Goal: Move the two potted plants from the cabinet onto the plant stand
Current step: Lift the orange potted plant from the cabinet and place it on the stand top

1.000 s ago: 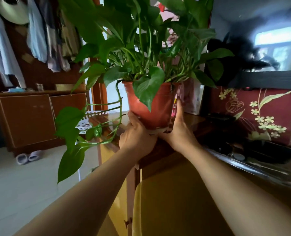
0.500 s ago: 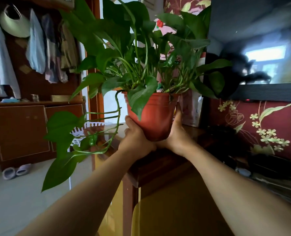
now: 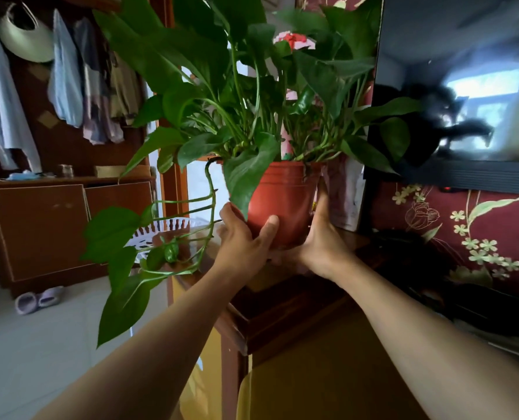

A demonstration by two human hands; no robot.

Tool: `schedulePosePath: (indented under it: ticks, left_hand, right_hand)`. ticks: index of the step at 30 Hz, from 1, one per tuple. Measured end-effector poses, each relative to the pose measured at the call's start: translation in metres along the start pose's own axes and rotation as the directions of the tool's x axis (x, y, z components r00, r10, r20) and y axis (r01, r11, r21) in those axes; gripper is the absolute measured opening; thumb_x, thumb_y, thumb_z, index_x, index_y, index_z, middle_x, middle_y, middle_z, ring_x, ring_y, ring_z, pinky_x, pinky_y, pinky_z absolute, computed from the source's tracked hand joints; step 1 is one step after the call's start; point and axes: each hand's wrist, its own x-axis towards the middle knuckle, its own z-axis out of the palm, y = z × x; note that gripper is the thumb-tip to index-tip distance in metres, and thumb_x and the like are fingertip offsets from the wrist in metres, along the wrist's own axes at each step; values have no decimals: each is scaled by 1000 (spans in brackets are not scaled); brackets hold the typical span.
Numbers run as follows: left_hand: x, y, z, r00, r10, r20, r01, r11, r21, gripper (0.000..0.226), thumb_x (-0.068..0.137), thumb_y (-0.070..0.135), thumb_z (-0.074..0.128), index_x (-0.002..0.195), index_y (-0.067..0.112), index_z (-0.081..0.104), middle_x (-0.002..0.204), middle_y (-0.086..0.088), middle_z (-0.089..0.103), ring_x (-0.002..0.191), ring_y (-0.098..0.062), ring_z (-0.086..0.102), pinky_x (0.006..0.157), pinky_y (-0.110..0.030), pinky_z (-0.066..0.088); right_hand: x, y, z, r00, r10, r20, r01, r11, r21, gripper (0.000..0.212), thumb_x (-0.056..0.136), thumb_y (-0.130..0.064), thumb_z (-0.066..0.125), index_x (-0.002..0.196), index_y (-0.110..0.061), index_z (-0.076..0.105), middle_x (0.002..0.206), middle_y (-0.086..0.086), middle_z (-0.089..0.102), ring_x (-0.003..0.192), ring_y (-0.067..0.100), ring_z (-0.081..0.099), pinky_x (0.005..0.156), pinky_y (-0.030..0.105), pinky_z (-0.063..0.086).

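both the left hand (image 3: 246, 241) and right hand (image 3: 322, 241) wrap the orange pot (image 3: 282, 201) from either side. the pot is upright above the cabinet (image 3: 285, 307) corner.

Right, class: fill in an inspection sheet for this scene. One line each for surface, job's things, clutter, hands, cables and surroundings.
Surface: dark wooden cabinet, glossy top, corner nearest the camera.
Job's things: one potted plant in a red-brown pot, long vine trailing to the left; second plant and plant stand not in view.
Clutter: white slotted basket behind the vine; dark items to the right, too dim to name.
Hands: left hand and right hand grip the pot low on opposite sides.
Cables: nothing seen.
Surroundings: television to the right, hanging clothes to the left, slippers on the floor.
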Motion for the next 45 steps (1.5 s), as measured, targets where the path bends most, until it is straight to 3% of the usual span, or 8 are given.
schedulePosePath:
  ticks: [3,10,16,22,28,32,38,45]
  left_hand:
    - [3,9,-1,1000,12,-11,-12,1000,14,69,84,48,56,128,10,19,134,-17,42,127,-29,41,106,-46,39]
    - [21,53,-15,999,32,-7,-32,999,-17,48,87,40,57,109,21,19,127,-11,51,116,-28,54,100,-48,45]
    - [43,107,-38,997,33,-71,-34,999,-20,53,85,39,60,117,16,24,122,-8,52,112,-26,55,94,-38,47]
    - [61,164,-72,996,6,-86,-8,1000,-17,56,85,38,60,121,13,24,124,-16,57,111,-28,58,92,-36,47]
    - [79,235,-118,995,52,-91,-54,998,-24,60,86,34,60,128,11,24,124,-7,50,114,-25,54,97,-41,47]
    - [91,274,-145,997,33,-63,-35,999,-16,69,85,39,59,137,15,20,132,-13,51,117,-30,54,100,-46,46]
    - [97,321,-189,999,36,-32,-37,999,-6,75,85,43,59,140,17,16,135,-13,49,123,-30,50,103,-48,43]
    - [93,350,-231,999,24,-39,-24,1000,-6,71,86,39,59,138,14,19,133,-13,49,119,-31,52,100,-49,45]
  right_hand:
    - [3,-9,-8,998,-45,-32,43,997,-69,132,46,-32,93,136,-47,-1,123,-17,44,108,7,50,75,13,41]
    - [22,-47,-29,999,-32,15,33,999,-43,130,51,-25,92,143,-35,0,131,-14,42,125,17,49,99,36,45]
    - [49,-95,-51,999,-15,41,15,1000,16,137,55,-25,91,143,-46,-11,122,-19,42,102,1,57,63,9,51]
    - [76,-149,-71,995,-4,103,-9,993,119,135,58,-20,90,145,-44,-11,107,-47,28,79,-40,42,64,-7,40]
    - [103,-225,-84,996,-23,83,16,996,84,134,58,-26,90,143,-49,-11,121,-23,48,88,-14,59,78,11,48]
    - [119,-268,-94,996,-48,71,40,994,102,134,57,-18,90,147,-41,-6,102,-43,35,72,-35,49,59,-7,38]
    - [128,-328,-97,997,-59,59,54,995,81,135,55,-19,91,148,-36,-5,105,-41,32,75,-42,40,59,-11,33]
    - [125,-386,-90,994,-30,101,22,997,77,138,53,-30,91,145,-45,-11,138,-2,50,100,3,64,78,11,49]
